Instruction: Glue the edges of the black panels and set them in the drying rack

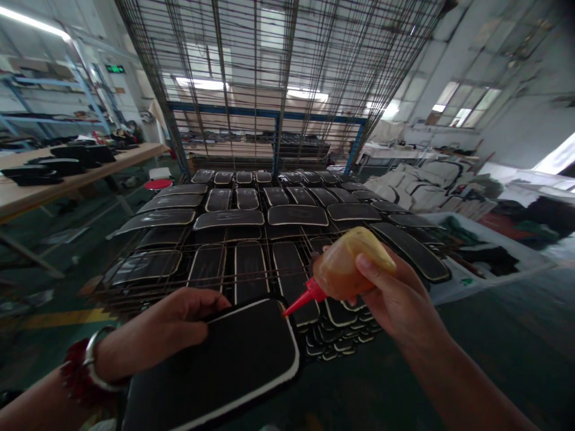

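My left hand (pixel 184 320) grips the far left edge of a black panel (pixel 233 365) with rounded corners and a pale line along its border. The thumb lies on top of the panel, and the fingers go under the edge. In my right hand (pixel 395 287) is a soft squeeze bottle (pixel 341 263) of amber liquid, probably glue, tilted down to the left. Its red nozzle (pixel 308 296) points at the panel's far right corner, with the tip at or just above the pale border. Whether liquid is flowing out cannot be seen.
A wire rack (pixel 251 281) ahead carries rows of similar black panels (pixel 296 215). Wire grids rise above it. A wooden table (pixel 130 157) with black pieces stands at left, near a red stool (pixel 158 184). At right is a white bin (pixel 534 263) holding dark material.
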Available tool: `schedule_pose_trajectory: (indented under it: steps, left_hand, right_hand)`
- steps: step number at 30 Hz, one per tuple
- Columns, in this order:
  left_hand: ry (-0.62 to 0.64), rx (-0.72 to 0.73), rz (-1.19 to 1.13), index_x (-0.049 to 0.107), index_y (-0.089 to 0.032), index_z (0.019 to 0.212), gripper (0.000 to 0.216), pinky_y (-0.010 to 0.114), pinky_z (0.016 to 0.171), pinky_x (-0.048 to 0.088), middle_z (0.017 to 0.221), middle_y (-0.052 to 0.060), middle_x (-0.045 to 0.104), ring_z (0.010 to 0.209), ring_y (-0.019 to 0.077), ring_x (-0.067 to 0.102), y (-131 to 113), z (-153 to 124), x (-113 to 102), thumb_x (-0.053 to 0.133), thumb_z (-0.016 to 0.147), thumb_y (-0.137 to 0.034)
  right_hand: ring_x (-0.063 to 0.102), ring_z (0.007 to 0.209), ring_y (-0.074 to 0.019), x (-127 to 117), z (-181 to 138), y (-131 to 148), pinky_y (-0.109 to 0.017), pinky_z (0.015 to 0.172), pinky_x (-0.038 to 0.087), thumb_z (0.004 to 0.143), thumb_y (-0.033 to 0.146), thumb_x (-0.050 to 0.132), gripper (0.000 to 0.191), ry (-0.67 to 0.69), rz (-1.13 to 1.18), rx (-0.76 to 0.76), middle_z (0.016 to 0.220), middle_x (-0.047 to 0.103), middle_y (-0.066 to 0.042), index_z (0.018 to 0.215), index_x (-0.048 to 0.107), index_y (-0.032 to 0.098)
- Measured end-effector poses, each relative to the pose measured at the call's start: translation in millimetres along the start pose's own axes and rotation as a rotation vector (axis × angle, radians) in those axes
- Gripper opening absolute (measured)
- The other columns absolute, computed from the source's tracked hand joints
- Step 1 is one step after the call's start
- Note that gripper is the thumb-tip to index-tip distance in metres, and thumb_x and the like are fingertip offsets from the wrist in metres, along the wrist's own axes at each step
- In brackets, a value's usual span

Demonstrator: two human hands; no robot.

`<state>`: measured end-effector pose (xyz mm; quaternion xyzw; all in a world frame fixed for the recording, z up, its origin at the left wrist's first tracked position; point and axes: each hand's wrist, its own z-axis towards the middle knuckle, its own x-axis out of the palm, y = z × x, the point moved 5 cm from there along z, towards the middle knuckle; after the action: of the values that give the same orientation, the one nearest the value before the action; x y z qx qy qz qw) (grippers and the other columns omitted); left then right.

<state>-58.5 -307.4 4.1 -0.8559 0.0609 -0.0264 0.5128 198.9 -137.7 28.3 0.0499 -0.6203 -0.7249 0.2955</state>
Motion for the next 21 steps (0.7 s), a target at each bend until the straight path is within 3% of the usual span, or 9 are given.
schedule_pose_trajectory:
  steps: [8,14,18,21]
  left_hand:
    - [-0.019,0.028,0.003,0.078,-0.023,0.104,0.029,0.027,0.072,0.056,0.101,0.006,0.081,0.087,0.0245,0.075,-1.1,-6.9,-1.1,0.065,0.078,-0.025]
    - [-0.043,0.034,-0.032,0.078,-0.022,0.104,0.029,0.028,0.073,0.056,0.1,0.006,0.08,0.086,0.0246,0.075,1.2,-12.0,-3.7,0.065,0.079,-0.021]
    - [-0.071,0.069,-0.159,0.078,-0.023,0.101,0.026,0.028,0.075,0.057,0.098,0.004,0.08,0.086,0.0231,0.074,6.9,-12.6,-6.1,0.069,0.077,-0.02]
    - [-0.101,0.085,-0.313,0.078,-0.022,0.097,0.024,0.029,0.076,0.058,0.097,0.004,0.08,0.085,0.0225,0.074,10.9,-11.8,-2.6,0.074,0.074,-0.017]
  right_hand:
    - [0.062,0.061,-0.0187,2.1,-16.3,6.8,-0.021,0.039,0.051,0.088,0.035,0.082,0.028,0.003,0.027,0.012,0.088,0.066,-0.007,0.108,0.072,0.019]
    - [0.064,0.065,-0.0204,-1.5,-25.3,6.7,-0.022,0.04,0.053,0.087,0.036,0.083,0.031,-0.005,0.039,0.021,0.1,0.069,-0.011,0.111,0.073,0.02]
    - [0.064,0.063,-0.0213,-5.1,-27.0,3.3,-0.022,0.038,0.051,0.083,0.039,0.086,0.032,-0.078,0.05,0.006,0.091,0.068,-0.009,0.105,0.074,0.02]
    - [0.063,0.064,-0.02,-10.0,-25.7,-0.2,-0.02,0.039,0.051,0.078,0.04,0.09,0.034,-0.206,0.088,-0.022,0.086,0.067,-0.007,0.1,0.074,0.019]
